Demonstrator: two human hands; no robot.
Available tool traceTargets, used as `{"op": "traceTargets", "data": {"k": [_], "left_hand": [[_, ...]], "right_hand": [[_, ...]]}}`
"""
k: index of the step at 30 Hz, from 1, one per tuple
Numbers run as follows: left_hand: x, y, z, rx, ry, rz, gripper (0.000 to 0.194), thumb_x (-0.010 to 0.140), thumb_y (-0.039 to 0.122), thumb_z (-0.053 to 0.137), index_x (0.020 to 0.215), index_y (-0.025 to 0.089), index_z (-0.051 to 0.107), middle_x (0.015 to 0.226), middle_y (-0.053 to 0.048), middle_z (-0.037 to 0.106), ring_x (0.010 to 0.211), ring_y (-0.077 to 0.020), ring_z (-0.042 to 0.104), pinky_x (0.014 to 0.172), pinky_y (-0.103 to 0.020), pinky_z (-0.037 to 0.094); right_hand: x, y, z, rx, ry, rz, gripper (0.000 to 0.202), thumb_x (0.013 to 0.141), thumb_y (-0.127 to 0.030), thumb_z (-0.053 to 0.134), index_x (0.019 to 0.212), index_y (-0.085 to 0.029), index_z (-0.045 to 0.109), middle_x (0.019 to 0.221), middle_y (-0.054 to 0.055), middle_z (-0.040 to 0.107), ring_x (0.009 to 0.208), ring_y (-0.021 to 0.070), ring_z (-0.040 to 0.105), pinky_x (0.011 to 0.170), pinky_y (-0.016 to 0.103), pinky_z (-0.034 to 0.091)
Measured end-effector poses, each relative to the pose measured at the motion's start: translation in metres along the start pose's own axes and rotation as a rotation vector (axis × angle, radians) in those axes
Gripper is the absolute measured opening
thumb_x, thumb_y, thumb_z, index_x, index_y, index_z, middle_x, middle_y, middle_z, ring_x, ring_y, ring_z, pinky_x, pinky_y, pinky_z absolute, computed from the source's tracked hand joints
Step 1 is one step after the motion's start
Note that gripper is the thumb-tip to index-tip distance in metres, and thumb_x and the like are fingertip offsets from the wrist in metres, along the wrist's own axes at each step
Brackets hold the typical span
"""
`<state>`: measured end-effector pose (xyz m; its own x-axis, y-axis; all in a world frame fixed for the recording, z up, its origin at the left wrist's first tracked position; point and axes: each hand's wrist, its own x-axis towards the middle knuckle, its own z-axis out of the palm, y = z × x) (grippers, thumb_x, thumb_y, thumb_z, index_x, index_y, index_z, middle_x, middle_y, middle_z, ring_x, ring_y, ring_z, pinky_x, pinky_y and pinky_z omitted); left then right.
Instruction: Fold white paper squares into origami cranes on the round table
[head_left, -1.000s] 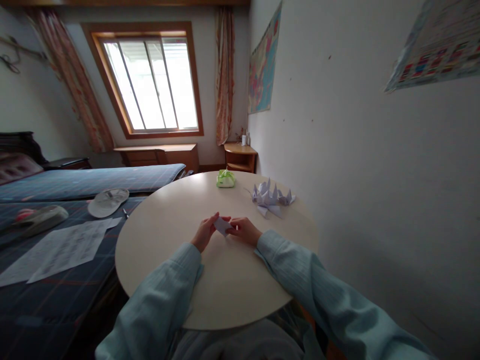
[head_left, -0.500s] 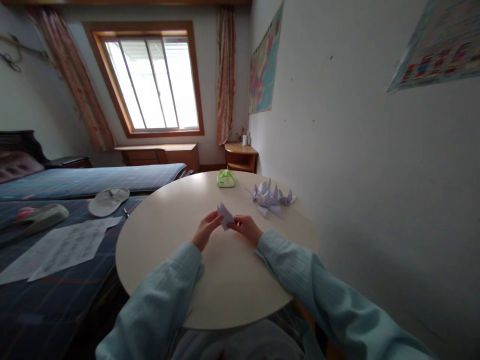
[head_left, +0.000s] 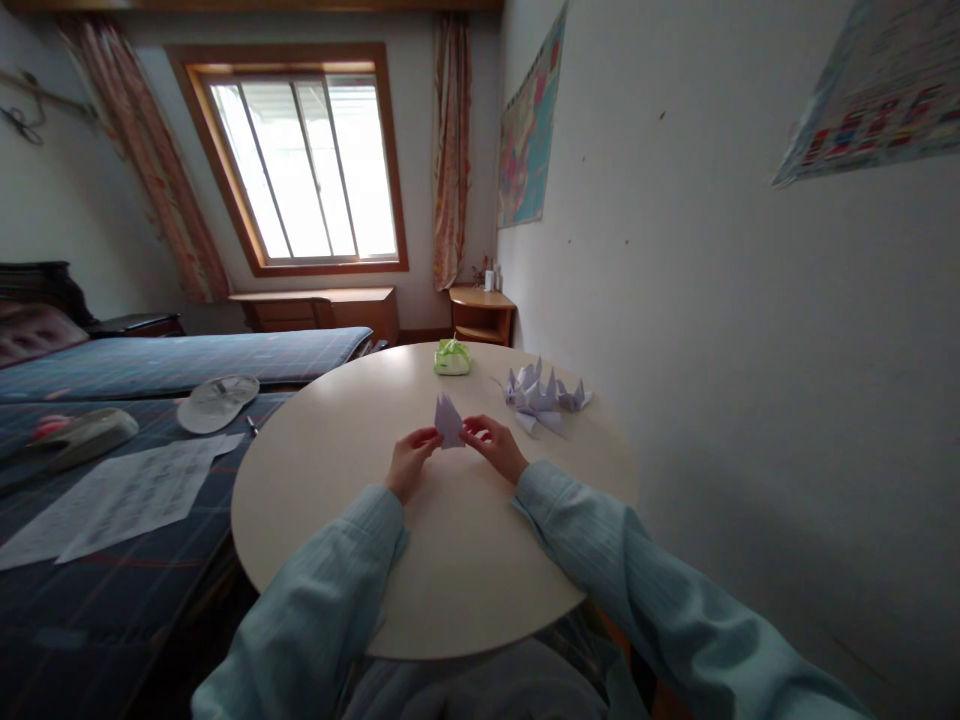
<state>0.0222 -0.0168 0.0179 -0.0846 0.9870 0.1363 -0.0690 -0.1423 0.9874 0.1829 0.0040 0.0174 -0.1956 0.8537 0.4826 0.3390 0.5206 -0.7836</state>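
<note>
A small folded piece of white paper [head_left: 449, 421], pointed at its top, is held upright over the round table [head_left: 322, 480]. My left hand [head_left: 411, 460] pinches its left edge between thumb and fingers. On the opposite side, my right hand [head_left: 495, 446] grips the right edge in the same way. Several folded paper figures [head_left: 541, 390] lie in a cluster on the table, beyond my right hand and to its right. A green and white soft packet [head_left: 452, 357] sits near the table's far edge.
Left of the table is a bed [head_left: 180, 560] with printed sheets [head_left: 142, 495], a pale cap [head_left: 218, 403] and a pen [head_left: 253, 426] on it. A white wall [head_left: 750, 350] runs along the right. A wooden corner shelf [head_left: 482, 298] stands behind the table.
The folded paper has turned to face me more squarely and risen slightly. My right hand has moved up a little with it, and my left hand has shifted slightly.
</note>
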Motion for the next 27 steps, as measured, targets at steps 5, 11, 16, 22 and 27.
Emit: {"op": "traceTargets", "data": {"k": [5,11,16,22,27], "left_hand": [[0.002,-0.006,0.0,-0.069,-0.028,-0.028,0.031,0.051,0.031,0.069,0.076,0.013,0.065,0.072,-0.005,0.066,0.065,-0.0145,0.057,0.063,-0.026,0.041],[0.003,-0.009,-0.001,-0.057,-0.066,-0.051,0.032,0.049,0.03,0.071,0.075,0.013,0.064,0.069,-0.006,0.066,0.064,-0.0157,0.059,0.062,-0.026,0.042],[0.004,-0.01,-0.001,-0.083,-0.077,-0.034,0.042,0.049,0.032,0.071,0.086,0.014,0.062,0.081,-0.007,0.066,0.072,-0.0177,0.06,0.064,-0.027,0.043],[0.009,-0.012,-0.005,-0.008,-0.039,0.072,0.039,0.054,0.036,0.067,0.086,0.014,0.062,0.083,-0.008,0.065,0.077,-0.0182,0.059,0.071,-0.029,0.043],[0.012,-0.014,-0.007,0.075,0.038,0.118,0.035,0.056,0.036,0.066,0.082,0.014,0.062,0.082,-0.008,0.065,0.077,-0.0172,0.059,0.071,-0.029,0.043]], "right_hand": [[0.001,0.001,0.0,-0.056,0.028,-0.02,0.02,0.07,-0.032,0.054,0.078,-0.014,0.057,0.072,0.004,0.061,0.065,0.0109,0.056,0.057,0.022,0.043],[0.001,0.003,0.001,-0.097,0.027,0.007,0.013,0.068,-0.025,0.056,0.075,-0.015,0.057,0.068,0.003,0.061,0.063,0.0111,0.057,0.057,0.023,0.043],[0.001,0.002,0.001,-0.079,0.027,0.019,0.017,0.067,-0.026,0.057,0.079,-0.015,0.056,0.069,0.003,0.062,0.064,0.0114,0.058,0.058,0.023,0.043],[0.001,0.002,0.0,-0.091,0.028,0.019,0.016,0.069,-0.029,0.054,0.077,-0.015,0.057,0.07,0.003,0.062,0.063,0.0112,0.057,0.058,0.023,0.043],[0.002,0.006,0.0,-0.127,0.05,0.015,0.015,0.072,-0.028,0.051,0.077,-0.016,0.058,0.074,0.004,0.063,0.064,0.0112,0.056,0.058,0.024,0.042]]}}
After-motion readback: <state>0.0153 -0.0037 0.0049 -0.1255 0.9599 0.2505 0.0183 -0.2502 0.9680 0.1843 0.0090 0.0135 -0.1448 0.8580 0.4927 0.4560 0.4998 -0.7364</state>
